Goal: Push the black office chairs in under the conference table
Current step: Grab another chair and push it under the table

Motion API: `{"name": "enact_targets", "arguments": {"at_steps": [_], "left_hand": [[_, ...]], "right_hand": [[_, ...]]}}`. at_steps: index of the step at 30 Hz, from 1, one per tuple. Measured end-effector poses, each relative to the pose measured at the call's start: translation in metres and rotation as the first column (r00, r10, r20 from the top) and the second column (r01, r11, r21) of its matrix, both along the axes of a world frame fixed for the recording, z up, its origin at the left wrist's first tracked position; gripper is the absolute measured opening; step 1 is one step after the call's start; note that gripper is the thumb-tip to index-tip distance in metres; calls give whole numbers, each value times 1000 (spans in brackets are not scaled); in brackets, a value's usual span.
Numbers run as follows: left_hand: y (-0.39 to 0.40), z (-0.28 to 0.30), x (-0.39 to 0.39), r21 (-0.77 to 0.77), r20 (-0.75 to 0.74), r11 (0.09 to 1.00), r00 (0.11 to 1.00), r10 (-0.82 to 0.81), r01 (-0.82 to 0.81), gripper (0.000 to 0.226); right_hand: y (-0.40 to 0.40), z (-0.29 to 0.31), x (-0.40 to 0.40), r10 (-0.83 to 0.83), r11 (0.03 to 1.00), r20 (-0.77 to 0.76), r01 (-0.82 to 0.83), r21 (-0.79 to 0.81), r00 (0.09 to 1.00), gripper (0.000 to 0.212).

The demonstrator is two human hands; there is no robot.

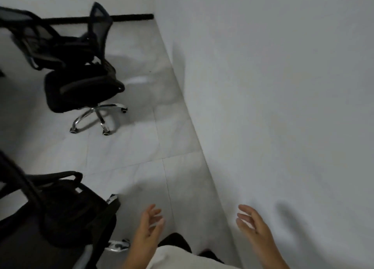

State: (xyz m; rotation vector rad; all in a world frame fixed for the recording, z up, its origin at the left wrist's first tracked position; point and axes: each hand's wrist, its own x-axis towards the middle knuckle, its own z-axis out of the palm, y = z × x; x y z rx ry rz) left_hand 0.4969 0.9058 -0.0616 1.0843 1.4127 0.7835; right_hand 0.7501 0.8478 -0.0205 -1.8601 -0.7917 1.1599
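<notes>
Pale grey floor tiles [129, 167] run up to a plain white wall [273, 86], which serves as the landmark; a black skirting strip [131, 17] lies along the floor at the far end, meeting that wall at the corner. One black office chair [81, 82] stands well apart from the wall, its mesh back upright and its chrome star base [99, 117] with castors resting on the tiles; a second black chair [66, 214] sits nearer the camera, also away from the wall, its armrest [58, 176] and seat blurred. Whether either chair is under a table I cannot tell. Left hand [148, 228] hangs between the near chair and the wall, fingers spread and holding nothing; right hand [253, 226] is just in front of the wall, fingers likewise apart and empty, its shadow [291, 218] cast on the wall.
</notes>
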Motion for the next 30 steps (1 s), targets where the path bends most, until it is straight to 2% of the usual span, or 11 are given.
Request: {"name": "enact_targets", "arguments": {"at_steps": [4, 8, 14, 20, 24, 27, 30], "left_hand": [[34, -7, -6, -59, -16, 967, 969, 248, -248, 39], [89, -15, -21, -79, -61, 871, 874, 481, -485, 41], [223, 16, -74, 40, 18, 808, 808, 588, -588, 36], [303, 20, -105, 74, 4, 718, 720, 694, -692, 36], [329, 5, -114, 35, 21, 496, 497, 867, -867, 35], [348, 1, -122, 11, 53, 221, 222, 974, -975, 32], [357, 6, -126, 33, 62, -73, -71, 996, -997, 34]], "right_hand": [[79, -13, 7, 149, 986, -44, -152, -68, 988, 30], [177, -25, -10, 279, 957, 26, -276, -87, 960, 31], [363, 2, -68, 460, 888, -10, -459, 31, 888, 28], [486, 7, -130, 649, 760, -31, -648, 43, 760, 28], [559, -11, -174, 775, 629, -63, -777, -23, 629, 26], [623, -16, -226, 886, 462, -53, -887, -8, 462, 24], [664, -9, -294, 972, 225, -69, -974, 11, 223, 21]]}}
